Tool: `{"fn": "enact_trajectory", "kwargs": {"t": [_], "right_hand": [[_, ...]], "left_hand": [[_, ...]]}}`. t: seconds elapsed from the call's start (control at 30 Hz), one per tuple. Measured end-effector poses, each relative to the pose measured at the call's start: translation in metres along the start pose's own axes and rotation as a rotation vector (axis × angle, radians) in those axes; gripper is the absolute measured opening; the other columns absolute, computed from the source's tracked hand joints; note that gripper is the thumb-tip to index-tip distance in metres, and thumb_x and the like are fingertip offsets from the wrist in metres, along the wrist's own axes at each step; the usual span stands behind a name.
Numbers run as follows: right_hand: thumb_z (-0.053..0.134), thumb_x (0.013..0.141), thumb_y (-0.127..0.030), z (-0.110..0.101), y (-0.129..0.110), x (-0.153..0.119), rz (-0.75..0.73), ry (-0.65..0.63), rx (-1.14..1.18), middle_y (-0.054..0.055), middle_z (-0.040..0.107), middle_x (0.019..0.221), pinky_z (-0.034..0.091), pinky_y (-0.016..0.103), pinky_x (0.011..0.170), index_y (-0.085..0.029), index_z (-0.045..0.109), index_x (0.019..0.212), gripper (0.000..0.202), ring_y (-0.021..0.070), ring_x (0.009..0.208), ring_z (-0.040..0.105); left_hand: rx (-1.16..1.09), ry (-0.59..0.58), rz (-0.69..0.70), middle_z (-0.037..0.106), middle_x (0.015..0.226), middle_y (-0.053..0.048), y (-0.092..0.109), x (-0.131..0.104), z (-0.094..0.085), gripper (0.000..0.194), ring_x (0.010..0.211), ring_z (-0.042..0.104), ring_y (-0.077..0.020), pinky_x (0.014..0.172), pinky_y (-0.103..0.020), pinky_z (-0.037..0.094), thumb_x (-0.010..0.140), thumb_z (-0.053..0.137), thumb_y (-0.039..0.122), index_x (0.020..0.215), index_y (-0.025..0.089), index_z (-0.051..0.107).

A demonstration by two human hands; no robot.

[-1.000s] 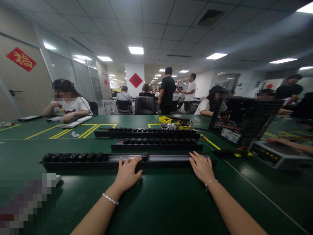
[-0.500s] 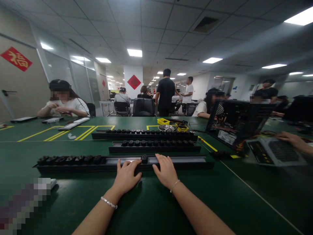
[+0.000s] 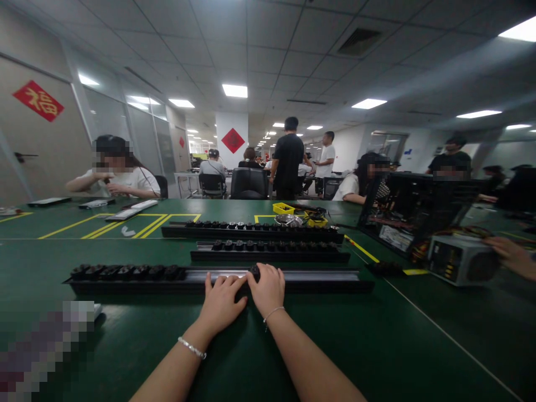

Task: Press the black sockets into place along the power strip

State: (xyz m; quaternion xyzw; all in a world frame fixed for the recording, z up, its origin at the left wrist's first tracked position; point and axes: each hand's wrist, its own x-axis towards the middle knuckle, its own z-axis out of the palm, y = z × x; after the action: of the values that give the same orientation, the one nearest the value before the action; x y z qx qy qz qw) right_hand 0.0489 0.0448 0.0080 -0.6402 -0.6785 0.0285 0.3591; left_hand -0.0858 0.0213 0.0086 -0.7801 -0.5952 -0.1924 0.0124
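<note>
A long black channel [image 3: 326, 286] with a silvery inside lies across the green table nearest me. Several round black modules [image 3: 111, 272] sit in a row in its left part. One single black module [image 3: 255, 271] is near its middle, partly covered by my right hand [image 3: 268, 287], whose fingers are closed around it. My left hand [image 3: 221, 301] rests on the channel just left of that module, fingers spread, its index fingertip close to the right hand.
Two more black channels with modules [image 3: 268, 255] [image 3: 251, 231] lie behind. Yellow trays [image 3: 283, 208] stand further back. At the right are an open computer case [image 3: 402, 223] and a power supply [image 3: 458, 259] touched by another person's hand. People sit across the table.
My right hand has moved left onto the single module. The other person's power supply at the right has been turned. The view has shifted slightly.
</note>
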Motion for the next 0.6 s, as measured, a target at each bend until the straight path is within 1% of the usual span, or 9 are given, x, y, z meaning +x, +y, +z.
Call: {"fn": "enact_trajectory", "kwargs": {"t": [0.2,0.33,0.6], "right_hand": [[0.041,0.084,-0.039,-0.0012,-0.0019,0.0024,0.0,0.006,-0.031,0.01,0.063,0.112,0.024,0.041,0.101,-0.017,0.061,0.107,0.038,0.0242,0.112,0.049],[0.044,0.083,-0.038,-0.0017,-0.0001,0.0026,0.002,0.007,-0.042,0.012,0.063,0.113,0.026,0.04,0.101,-0.013,0.061,0.108,0.04,0.0254,0.113,0.049],[0.045,0.083,-0.037,0.0007,0.0022,0.0034,-0.001,0.008,-0.052,0.013,0.063,0.112,0.028,0.038,0.1,-0.011,0.062,0.107,0.04,0.0254,0.113,0.049]], "left_hand": [[0.006,-0.004,0.017,0.062,0.111,-0.001,0.0009,-0.0007,-0.0019,0.049,0.108,0.05,-0.0267,0.105,-0.061,-0.001,0.077,0.051,0.034,0.125,0.038,0.047],[0.009,0.013,0.028,0.061,0.113,-0.002,0.0,-0.0021,0.0006,0.051,0.109,0.049,-0.0268,0.105,-0.061,-0.002,0.076,0.051,0.032,0.126,0.037,0.046],[-0.002,0.031,0.041,0.061,0.113,-0.001,-0.0011,-0.003,0.0023,0.051,0.109,0.048,-0.0265,0.105,-0.06,-0.003,0.076,0.051,0.031,0.127,0.036,0.046]]}}
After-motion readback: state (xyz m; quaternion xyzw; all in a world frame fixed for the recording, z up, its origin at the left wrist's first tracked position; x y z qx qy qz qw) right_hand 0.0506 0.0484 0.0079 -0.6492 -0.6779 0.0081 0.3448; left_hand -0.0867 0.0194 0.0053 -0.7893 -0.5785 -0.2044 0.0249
